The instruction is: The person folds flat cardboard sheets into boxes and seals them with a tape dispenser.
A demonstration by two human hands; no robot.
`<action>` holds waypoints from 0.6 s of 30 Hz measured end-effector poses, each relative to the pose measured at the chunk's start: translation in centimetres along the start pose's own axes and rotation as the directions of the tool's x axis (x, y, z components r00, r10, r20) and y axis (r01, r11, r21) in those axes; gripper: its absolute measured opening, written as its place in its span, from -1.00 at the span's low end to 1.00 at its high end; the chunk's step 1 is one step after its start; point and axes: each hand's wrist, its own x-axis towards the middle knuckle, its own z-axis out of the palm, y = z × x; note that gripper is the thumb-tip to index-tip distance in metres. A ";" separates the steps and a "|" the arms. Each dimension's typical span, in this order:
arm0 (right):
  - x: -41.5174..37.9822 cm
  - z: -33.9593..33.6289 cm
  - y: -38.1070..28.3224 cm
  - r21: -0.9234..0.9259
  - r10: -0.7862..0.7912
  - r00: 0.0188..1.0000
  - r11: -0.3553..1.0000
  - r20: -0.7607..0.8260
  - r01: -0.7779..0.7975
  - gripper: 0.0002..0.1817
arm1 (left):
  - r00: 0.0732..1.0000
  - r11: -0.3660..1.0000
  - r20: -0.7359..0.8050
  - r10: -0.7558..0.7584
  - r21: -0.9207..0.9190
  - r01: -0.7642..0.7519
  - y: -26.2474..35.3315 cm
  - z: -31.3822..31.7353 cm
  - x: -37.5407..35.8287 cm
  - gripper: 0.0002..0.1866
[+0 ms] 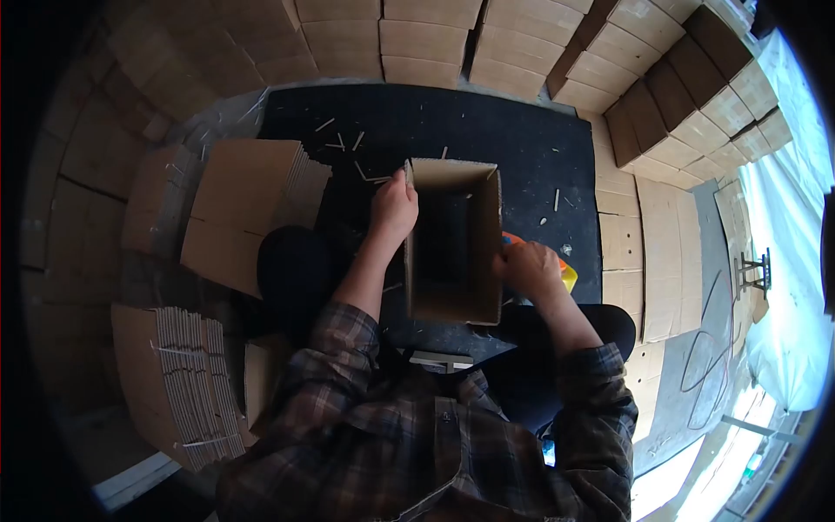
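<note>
An opened cardboard box [483, 261] stands between my hands, with the dark floor visible through it. My left hand [396, 209] is closed on the box's upper left edge. Against the right wall of the box, my right hand [529, 268] is closed round an orange and yellow object [568, 277]; most of that object is hidden by the hand, so I cannot make out what it is.
Flat folded cardboard [239, 187] is stacked at the left, and a tied bundle [187, 378] lies below it. Stacked boxes [422, 39] line the back and right. Small cardboard scraps [557, 200] lie on the black mat [513, 130].
</note>
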 end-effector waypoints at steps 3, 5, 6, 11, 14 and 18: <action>1.5 3.5 -0.2 0.104 0.071 0.995 0.993 -0.068 -0.064 -0.62 | 0.991 0.993 0.066 -0.116 0.040 0.114 -1.7 2.6 1.0 -0.67; 2.5 3.8 -0.6 0.118 0.139 0.985 0.985 -0.104 -0.127 -0.57 | 0.988 0.991 0.073 -0.133 0.037 0.131 -1.6 2.8 2.2 -0.65; 2.9 3.7 -0.7 0.122 0.137 0.986 0.985 -0.098 -0.124 -0.57 | 0.985 0.988 0.078 -0.154 0.034 0.151 -1.5 2.8 2.4 -0.63; 3.0 3.3 -0.9 0.159 0.127 0.989 0.981 -0.070 -0.114 -0.53 | 0.992 0.985 -0.121 0.041 0.171 -0.020 1.6 0.8 -1.4 -0.52; 3.1 4.0 -0.2 0.107 0.132 0.989 0.986 -0.065 -0.124 -0.52 | 0.935 0.936 -0.028 0.352 0.010 -0.352 3.9 -0.4 -9.3 -0.52; 2.5 3.5 -0.2 0.117 0.140 0.989 0.984 -0.046 -0.134 -0.52 | 0.853 0.887 0.400 0.334 0.173 -0.428 1.8 1.1 -17.2 -0.61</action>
